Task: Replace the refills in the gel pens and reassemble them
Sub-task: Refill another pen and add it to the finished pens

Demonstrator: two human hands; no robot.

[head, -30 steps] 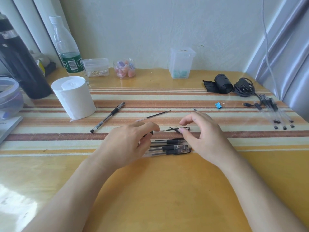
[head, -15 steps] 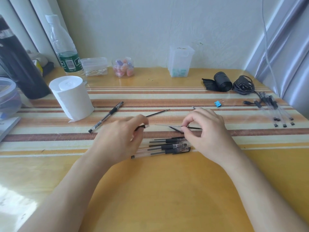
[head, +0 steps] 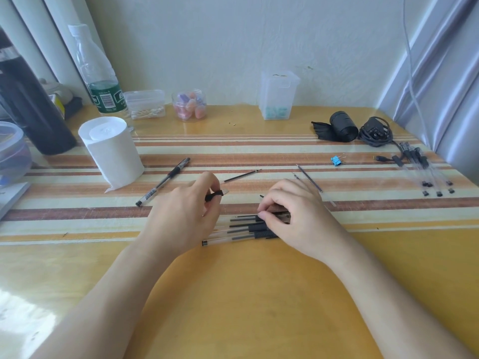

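Head view
Left hand (head: 186, 213): fingers curled, thumb and forefinger pinching a short black pen grip with a clear tip (head: 216, 194).
Right hand (head: 295, 216): fingers curled, pinching a thin dark pen part (head: 278, 215) at the pile's far edge.
Gel pens: a pile of clear-barrelled gel pens with black grips (head: 241, 231) lies between both hands on the striped cloth (head: 77, 213).
Refill: a thin black loose refill (head: 242, 175) lies just beyond the left hand.

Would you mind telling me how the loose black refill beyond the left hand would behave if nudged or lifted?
The refill is a thin round rod, so it would probably roll on the glossy table. Being so slender, it is likely very light and slightly bendy.
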